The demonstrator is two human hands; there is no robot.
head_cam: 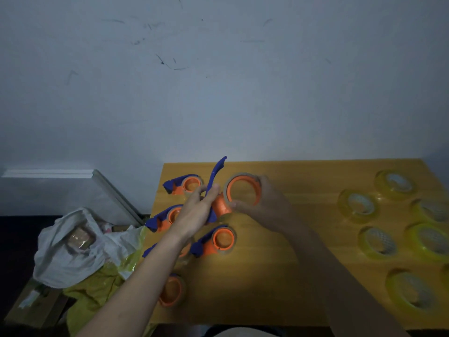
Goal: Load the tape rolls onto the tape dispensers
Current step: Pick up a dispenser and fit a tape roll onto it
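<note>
The left hand is gripping the blue-and-orange tape dispenser above the yellow table, its fingers curling round the blue handle, which is sticking up toward the wall. The right hand is holding the tape roll seated round the dispenser's orange hub, thumb lying against the roll's near edge and fingers wrapping over its far rim.

The left palm is hiding the dispenser's lower body, and the dim light is making the tape's loose end impossible to pick out.

Just left of the held dispenser, loaded dispensers are sitting in a cluster, some partly covered by the left forearm; one is lying just below the hands. Well to the right of the held dispenser, spare clear tape rolls are lying flat, the outermost being cut off by the picture's edge. Left of the table, a crumpled white bag is resting on yellow wrapping.
</note>
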